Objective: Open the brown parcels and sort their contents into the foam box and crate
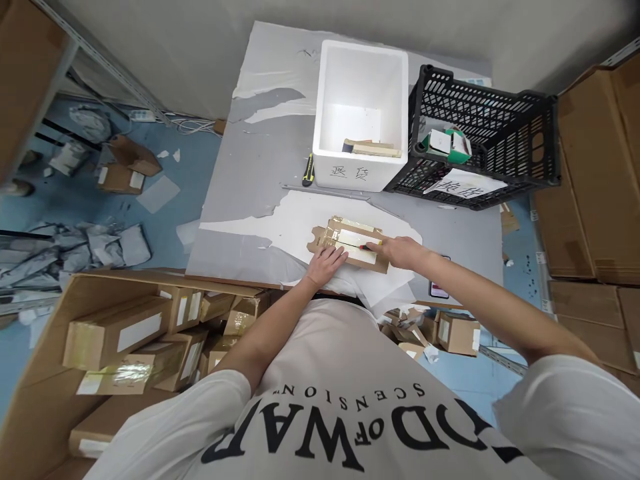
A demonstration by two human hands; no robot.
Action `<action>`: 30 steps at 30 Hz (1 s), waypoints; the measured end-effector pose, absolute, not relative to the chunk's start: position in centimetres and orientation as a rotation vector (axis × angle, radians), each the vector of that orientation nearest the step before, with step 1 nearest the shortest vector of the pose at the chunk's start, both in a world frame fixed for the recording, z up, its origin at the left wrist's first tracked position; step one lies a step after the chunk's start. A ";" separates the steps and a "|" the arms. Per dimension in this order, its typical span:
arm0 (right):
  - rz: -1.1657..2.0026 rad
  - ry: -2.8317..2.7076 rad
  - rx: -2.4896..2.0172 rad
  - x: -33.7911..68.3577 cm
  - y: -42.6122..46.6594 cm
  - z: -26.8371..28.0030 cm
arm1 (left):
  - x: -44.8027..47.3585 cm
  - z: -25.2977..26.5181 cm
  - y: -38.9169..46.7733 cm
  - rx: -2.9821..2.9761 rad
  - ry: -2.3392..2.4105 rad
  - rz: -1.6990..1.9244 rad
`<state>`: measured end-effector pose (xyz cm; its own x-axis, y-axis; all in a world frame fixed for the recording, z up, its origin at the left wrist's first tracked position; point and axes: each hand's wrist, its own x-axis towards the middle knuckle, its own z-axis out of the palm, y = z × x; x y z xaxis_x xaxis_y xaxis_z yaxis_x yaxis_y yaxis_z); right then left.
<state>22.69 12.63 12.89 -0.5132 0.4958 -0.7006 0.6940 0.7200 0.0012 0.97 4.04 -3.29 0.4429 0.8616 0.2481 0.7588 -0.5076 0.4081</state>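
Cardboard box [357, 238] beneath flat left hand [327, 265]; right hand [401, 253] grips half-hidden red tool [365, 247]

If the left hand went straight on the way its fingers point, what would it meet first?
Sliding over the cardboard box beneath, the left hand would likely meet the red tool in the right hand, though heights are unclear.

A counter [267, 157] with a torn grey covering stands against a plain grey wall [200, 47] in soft, even light. Pale cables [193, 125] trail across the littered blue floor [194, 167] near a metal frame [120, 77] at left; large cardboard boxes [595, 173] stack up at right.
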 end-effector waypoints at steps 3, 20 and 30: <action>-0.356 2.219 0.910 26.0 12.2 12.8 | 1.1 -3.1 4.0 2.475 1.424 0.625; -0.409 2.145 1.206 36.5 7.5 12.9 | 1.2 -3.6 4.2 2.481 1.457 0.542; -0.360 2.094 2.010 37.7 4.5 8.4 | 1.3 -1.9 3.7 2.388 1.471 0.540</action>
<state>37.66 4.48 8.44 -0.0431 0.9460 -0.3212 0.9990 0.0366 -0.0263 1.28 3.69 -1.89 0.4100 0.8970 0.1650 0.7906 -0.4397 0.4261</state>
